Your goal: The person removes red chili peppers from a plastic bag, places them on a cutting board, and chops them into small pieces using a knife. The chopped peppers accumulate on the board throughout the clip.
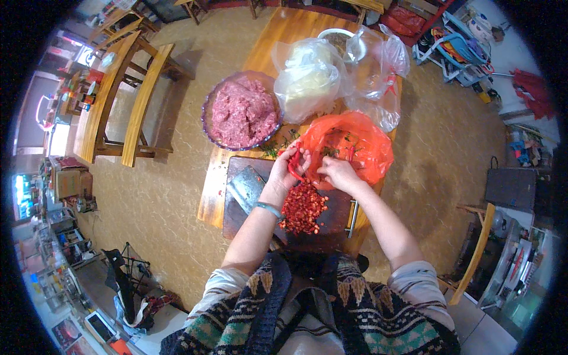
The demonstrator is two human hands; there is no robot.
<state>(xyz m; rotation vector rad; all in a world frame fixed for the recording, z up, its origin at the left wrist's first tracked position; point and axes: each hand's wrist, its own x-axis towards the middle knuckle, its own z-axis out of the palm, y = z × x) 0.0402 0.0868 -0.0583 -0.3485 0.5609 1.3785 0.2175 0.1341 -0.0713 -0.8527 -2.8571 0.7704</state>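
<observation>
Red chili peppers [294, 165] lie in the curled fingers of my left hand [284, 166], above the far edge of a dark cutting board [237, 213]. My right hand [337, 172] reaches over the near rim of a red plastic bag [375, 151], fingers bent together; whether they pinch anything cannot be made out. Inside the bag are green stems and a few red peppers. A heap of chopped red chili [304, 208] covers the board's middle. Left of it rests a cleaver [246, 188], its handle partly hidden by my left forearm.
Beyond the board, a scalloped bowl [205, 126] of minced meat [243, 111] stands on the wooden table [262, 49]. Beside it are a clear plastic bag with pale contents [310, 82], more clear plastic [377, 84] and a white bowl [339, 32]. A wooden bench [148, 106] stands off left.
</observation>
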